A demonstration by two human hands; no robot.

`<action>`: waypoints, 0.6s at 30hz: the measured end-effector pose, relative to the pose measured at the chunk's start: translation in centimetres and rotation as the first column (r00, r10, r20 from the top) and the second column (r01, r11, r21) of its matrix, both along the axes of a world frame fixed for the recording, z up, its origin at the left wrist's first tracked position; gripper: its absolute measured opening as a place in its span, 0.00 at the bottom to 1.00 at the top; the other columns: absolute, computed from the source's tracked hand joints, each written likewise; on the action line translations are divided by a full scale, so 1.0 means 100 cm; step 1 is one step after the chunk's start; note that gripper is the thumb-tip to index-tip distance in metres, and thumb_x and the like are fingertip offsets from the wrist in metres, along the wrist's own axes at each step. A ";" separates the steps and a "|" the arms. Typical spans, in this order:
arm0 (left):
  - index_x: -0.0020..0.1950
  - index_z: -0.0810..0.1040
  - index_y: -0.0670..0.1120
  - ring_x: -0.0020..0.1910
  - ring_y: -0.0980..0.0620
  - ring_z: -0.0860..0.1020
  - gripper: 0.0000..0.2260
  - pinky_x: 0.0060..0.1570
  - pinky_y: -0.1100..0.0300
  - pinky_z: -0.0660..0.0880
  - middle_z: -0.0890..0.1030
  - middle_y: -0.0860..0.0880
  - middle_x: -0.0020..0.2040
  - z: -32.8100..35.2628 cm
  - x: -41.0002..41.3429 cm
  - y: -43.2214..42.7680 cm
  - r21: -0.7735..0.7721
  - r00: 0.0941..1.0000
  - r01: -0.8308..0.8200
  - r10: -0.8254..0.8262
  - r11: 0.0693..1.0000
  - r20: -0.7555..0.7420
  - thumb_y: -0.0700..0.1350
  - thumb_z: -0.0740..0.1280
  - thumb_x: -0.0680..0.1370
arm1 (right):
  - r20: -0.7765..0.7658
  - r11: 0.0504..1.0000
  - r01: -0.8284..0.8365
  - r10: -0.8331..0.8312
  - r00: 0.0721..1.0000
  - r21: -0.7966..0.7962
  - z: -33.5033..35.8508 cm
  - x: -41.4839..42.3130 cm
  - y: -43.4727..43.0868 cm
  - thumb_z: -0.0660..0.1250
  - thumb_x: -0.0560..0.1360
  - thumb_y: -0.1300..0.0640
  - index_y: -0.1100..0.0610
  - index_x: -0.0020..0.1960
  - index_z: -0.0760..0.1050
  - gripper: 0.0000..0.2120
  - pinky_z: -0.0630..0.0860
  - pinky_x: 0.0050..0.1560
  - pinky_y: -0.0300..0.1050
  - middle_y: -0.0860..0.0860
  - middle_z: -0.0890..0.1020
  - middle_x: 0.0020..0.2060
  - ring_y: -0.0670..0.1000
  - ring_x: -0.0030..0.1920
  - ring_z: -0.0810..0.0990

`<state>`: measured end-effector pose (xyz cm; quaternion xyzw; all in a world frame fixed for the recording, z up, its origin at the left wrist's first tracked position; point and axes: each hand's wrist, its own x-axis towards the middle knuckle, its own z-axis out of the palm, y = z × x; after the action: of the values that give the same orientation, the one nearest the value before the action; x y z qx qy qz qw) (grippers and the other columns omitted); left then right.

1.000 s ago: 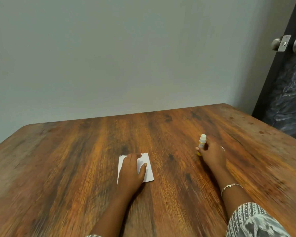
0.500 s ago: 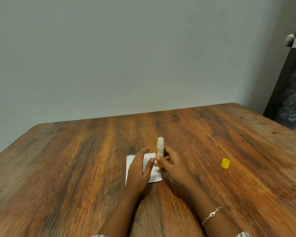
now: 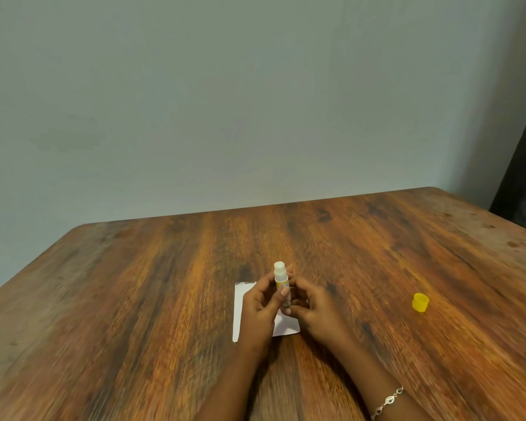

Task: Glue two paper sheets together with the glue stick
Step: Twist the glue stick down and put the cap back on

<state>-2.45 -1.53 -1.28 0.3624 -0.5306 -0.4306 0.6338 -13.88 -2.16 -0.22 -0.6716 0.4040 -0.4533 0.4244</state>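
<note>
A small white paper [image 3: 239,311] lies flat on the wooden table [image 3: 134,299], partly hidden under my hands. The glue stick [image 3: 280,276] stands upright above it, uncapped, its white tip up. My left hand [image 3: 260,308] holds the upper barrel with thumb and fingers. My right hand [image 3: 313,308] grips the lower end of the stick. Whether one sheet or two lie there I cannot tell.
The yellow cap [image 3: 420,302] of the glue stick stands on the table to the right, apart from my hands. A grey wall runs behind the table's far edge. A dark door [image 3: 523,165] is at the far right.
My right hand carried the glue stick from the right side to over the paper, leaving the yellow cap on the table. My left hand rose off the paper and took hold of the stick.
</note>
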 end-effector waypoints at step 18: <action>0.58 0.76 0.43 0.53 0.57 0.81 0.14 0.47 0.68 0.76 0.84 0.56 0.50 0.004 0.002 0.000 -0.053 0.998 0.070 -0.069 0.996 0.014 0.32 0.59 0.77 | -0.064 0.994 0.088 -0.092 0.994 -0.064 0.004 0.003 0.002 0.69 0.68 0.68 0.50 0.44 0.76 0.13 0.73 0.35 0.28 0.47 0.79 0.37 0.45 0.34 0.77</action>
<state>-2.29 -1.56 -0.91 0.3294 -0.5579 -0.4359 0.6247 -13.60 -1.92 0.22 -0.6802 0.4340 -0.4612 0.3692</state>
